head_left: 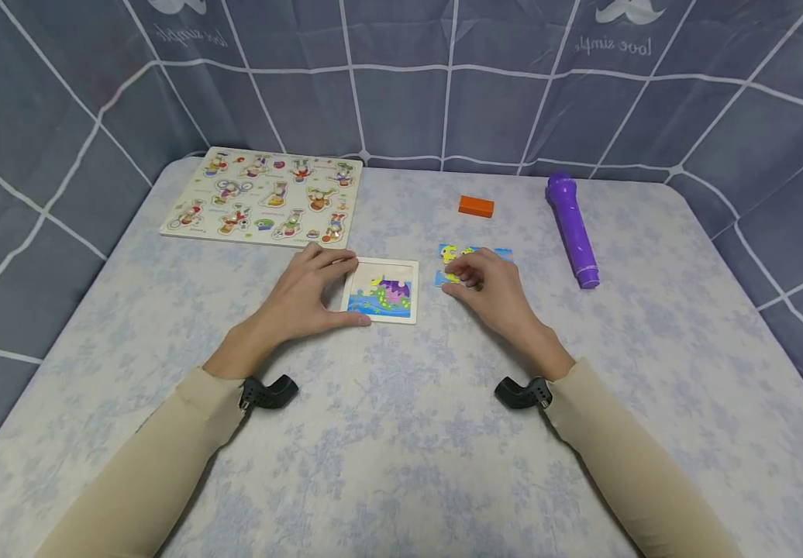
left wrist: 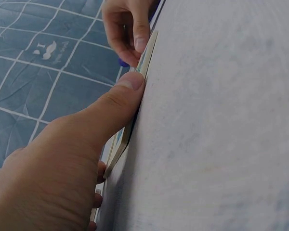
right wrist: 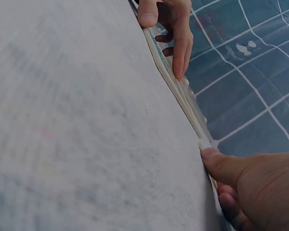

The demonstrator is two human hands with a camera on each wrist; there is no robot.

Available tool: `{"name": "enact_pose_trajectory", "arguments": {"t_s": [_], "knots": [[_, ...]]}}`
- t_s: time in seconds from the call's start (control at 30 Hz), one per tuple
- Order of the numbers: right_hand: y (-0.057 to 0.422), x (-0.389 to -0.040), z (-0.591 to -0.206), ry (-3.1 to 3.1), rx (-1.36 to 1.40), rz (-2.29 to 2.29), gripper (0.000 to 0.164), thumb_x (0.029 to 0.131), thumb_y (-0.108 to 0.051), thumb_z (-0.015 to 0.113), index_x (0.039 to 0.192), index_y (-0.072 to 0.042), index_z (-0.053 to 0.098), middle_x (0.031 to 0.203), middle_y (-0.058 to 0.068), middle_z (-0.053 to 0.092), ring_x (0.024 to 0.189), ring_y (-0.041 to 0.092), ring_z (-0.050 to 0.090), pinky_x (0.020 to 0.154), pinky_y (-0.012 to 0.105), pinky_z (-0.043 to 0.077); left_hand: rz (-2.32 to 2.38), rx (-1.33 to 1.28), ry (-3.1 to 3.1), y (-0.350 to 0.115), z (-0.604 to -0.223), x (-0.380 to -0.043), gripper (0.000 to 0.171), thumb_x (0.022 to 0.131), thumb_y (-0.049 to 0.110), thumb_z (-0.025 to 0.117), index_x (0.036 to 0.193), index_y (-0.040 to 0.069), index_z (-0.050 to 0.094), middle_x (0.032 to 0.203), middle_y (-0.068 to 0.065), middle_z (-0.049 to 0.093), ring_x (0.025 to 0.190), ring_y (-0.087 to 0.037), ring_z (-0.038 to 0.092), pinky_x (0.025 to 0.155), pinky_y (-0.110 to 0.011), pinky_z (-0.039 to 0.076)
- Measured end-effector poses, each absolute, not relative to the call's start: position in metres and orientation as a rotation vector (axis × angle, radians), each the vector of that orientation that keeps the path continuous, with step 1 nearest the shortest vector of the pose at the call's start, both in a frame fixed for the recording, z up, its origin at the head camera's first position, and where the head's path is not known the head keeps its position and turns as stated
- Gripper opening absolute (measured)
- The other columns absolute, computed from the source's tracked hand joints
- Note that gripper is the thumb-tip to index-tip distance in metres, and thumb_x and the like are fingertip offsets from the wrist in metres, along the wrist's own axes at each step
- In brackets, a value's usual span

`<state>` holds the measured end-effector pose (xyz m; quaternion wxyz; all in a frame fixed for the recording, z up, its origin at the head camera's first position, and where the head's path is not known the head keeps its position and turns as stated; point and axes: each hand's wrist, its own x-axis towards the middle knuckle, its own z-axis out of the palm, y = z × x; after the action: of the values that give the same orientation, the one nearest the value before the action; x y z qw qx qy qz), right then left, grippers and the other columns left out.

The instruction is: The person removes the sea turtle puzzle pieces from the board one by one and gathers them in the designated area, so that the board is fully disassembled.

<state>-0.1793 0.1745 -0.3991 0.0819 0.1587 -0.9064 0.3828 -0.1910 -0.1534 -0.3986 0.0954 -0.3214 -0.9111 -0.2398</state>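
A small square jigsaw tray (head_left: 415,294) with a pale wooden frame lies in front of me, partly filled with blue, purple, pink and green pieces. My left hand (head_left: 304,294) grips it from the left, thumb along the near edge and fingers at the far corner. In the left wrist view, the thumb (left wrist: 115,101) presses the tray's edge. My right hand (head_left: 495,291) is just right of the tray, thumb and curled fingers at a yellow-and-blue puzzle piece (head_left: 452,277). More loose pieces (head_left: 502,253) lie behind that hand, partly hidden by it.
A larger wooden peg board (head_left: 262,201) with cartoon animal figures lies at the back left. An orange block (head_left: 476,206) sits toward the back, and a purple toy microphone (head_left: 573,232) lies on the right. A grey curtain (head_left: 401,108) borders the table's far edge.
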Motion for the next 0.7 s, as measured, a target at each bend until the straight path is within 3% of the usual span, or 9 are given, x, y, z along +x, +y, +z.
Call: {"name": "enact_pose_trajectory", "arguments": {"t_s": [0.7], "knots": [[0.1679,-0.1782,-0.393,-2.589,0.523,1.161,0.021,0.091,-0.009,0.083,0.109,0.0,0.078,0.1,0.015,0.071,0.085,0.026,0.068,0.079,0.04,0.061,-0.685,-0.957,-2.703,-0.1535,-0.3993,-0.1914,0.095,0.07,0.06,0.092,0.14,0.001,0.067,0.146,-0.013,0.063,0.116,-0.031,0.052,0.099,-0.05,0.042]]}}
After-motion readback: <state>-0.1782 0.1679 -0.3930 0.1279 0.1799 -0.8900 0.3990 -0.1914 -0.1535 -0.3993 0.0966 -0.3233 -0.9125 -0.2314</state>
